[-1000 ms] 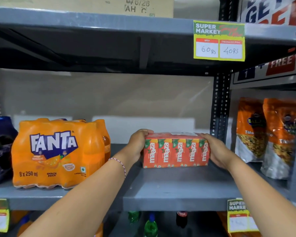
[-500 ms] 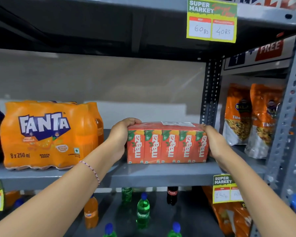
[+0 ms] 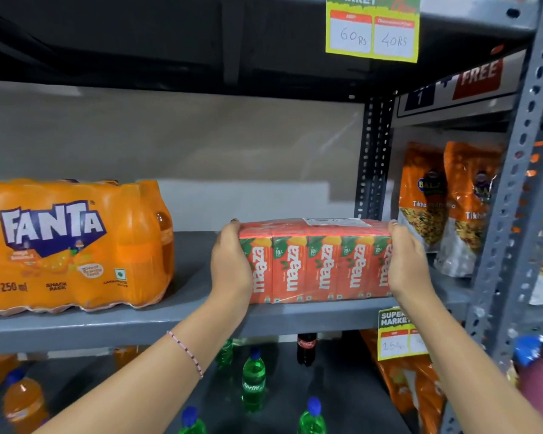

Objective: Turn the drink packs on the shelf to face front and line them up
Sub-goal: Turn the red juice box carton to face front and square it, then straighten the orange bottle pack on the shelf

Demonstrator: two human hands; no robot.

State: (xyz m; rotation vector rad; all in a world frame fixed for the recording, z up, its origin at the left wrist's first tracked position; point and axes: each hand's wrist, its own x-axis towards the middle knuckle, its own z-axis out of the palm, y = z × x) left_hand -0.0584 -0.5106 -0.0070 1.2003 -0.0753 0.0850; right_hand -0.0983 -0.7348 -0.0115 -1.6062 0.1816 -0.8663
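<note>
A red shrink-wrapped Maaza juice pack (image 3: 317,264) stands near the front edge of the grey shelf (image 3: 182,317), its labels facing me. My left hand (image 3: 231,264) clasps its left end and my right hand (image 3: 406,261) clasps its right end. To the left, an orange Fanta pack (image 3: 72,245) rests on the same shelf with its logo to the front. A gap of bare shelf separates the two packs.
A perforated steel post (image 3: 373,158) rises just behind the Maaza pack's right end. Orange snack bags (image 3: 445,202) fill the bay to the right. Loose green and orange bottles (image 3: 253,383) stand on the shelf below. Price tags (image 3: 372,26) hang from the shelf edges.
Both hands have drawn the Maaza pack forward toward the shelf's front edge. My view has dropped lower and closer, so more of the bottom shelf shows.
</note>
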